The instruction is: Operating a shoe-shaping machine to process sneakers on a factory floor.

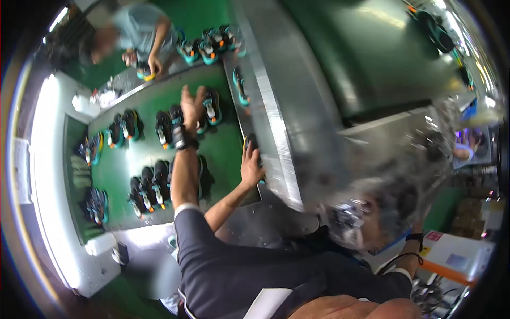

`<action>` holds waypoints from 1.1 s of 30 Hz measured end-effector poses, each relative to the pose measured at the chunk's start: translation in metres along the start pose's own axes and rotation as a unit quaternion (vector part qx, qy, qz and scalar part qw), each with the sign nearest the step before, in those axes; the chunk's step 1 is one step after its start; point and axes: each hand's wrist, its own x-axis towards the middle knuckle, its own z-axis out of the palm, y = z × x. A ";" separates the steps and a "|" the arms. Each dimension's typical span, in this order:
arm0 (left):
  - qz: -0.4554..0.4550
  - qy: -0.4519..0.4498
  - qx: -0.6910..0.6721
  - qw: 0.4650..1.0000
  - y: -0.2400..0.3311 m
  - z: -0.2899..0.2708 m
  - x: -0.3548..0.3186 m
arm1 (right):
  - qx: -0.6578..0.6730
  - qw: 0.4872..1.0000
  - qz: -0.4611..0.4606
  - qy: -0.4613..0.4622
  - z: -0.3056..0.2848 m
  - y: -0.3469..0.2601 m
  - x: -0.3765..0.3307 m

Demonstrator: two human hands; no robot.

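Note:
My left hand [191,105] reaches far out over a green conveyor belt [228,143], fingers spread and holding nothing, with a dark watch on the wrist. It hovers beside a black and teal shoe [213,106] with orange and white trim. My right hand [251,169] lies nearer me at the belt's right edge. Its fingers rest on the heel of a dark shoe [252,141] that sits against a metal housing [281,133]. Whether those fingers grip the shoe is unclear. Several more matching shoes [151,183] stand in pairs on the belt.
A shiny metal tunnel with a dark green top [366,58] runs along the right of the belt. At the far end a person in a grey shirt [143,26] handles a shoe [144,72]. Another person [366,223] stands close at my right. White frames border the belt's left.

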 end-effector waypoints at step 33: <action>0.623 -0.294 0.569 0.449 0.349 0.565 -0.338 | 0.471 0.841 -0.152 0.219 -0.058 -0.097 -0.062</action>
